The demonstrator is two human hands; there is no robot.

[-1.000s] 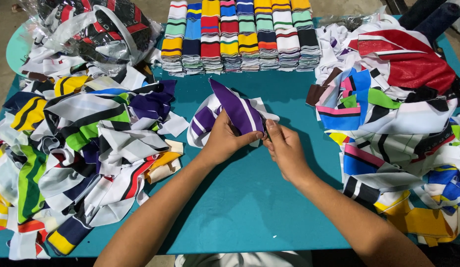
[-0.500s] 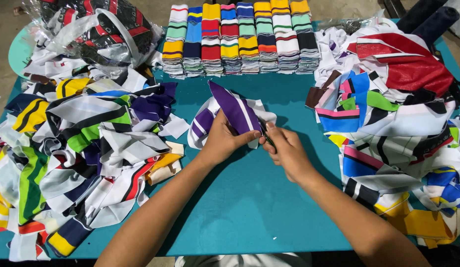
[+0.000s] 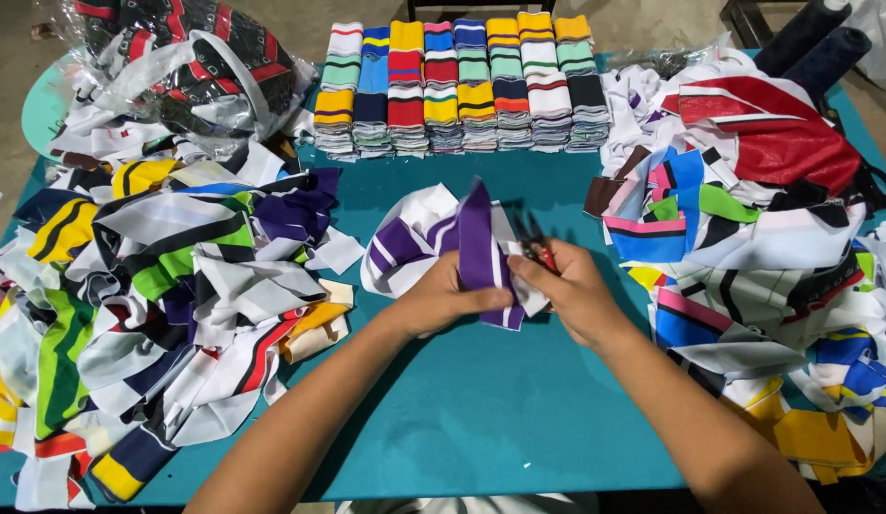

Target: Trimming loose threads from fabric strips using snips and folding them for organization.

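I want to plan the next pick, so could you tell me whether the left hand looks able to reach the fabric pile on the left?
Probably yes: bare table lies between the left hand and the pile, but its fingers hold the purple strip.

The small red-handled snips (image 3: 536, 245) are mostly hidden behind the right hand (image 3: 569, 295).

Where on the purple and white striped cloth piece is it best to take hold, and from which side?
Probably the lower purple band of the striped cloth piece, from the left, where the left hand pinches it. The right hand with small snips occupies the right side.
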